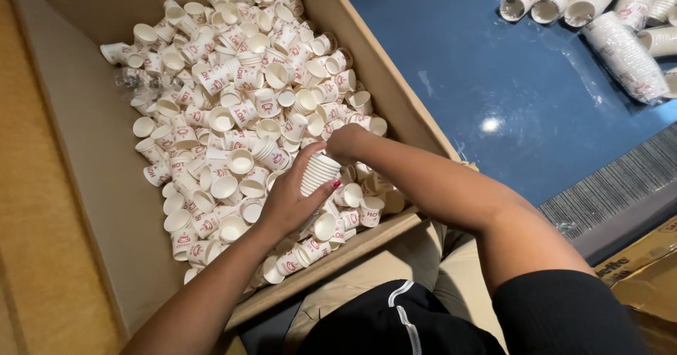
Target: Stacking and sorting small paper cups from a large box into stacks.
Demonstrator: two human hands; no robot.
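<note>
Head view, both hands gripping cup stack, over cardboard box

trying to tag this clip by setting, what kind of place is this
Probably a packing or sorting area, such as a stockroom. A large cardboard box holds a heap of loose paper cups, both hands, left hand and right hand, hold a nested stack of cups, and wrapped cup sleeves lie on a blue surface.

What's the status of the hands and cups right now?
Left hand gripping nested cup stack. Right hand at stack's top. Loose cups heaped underneath in cardboard box.
</note>
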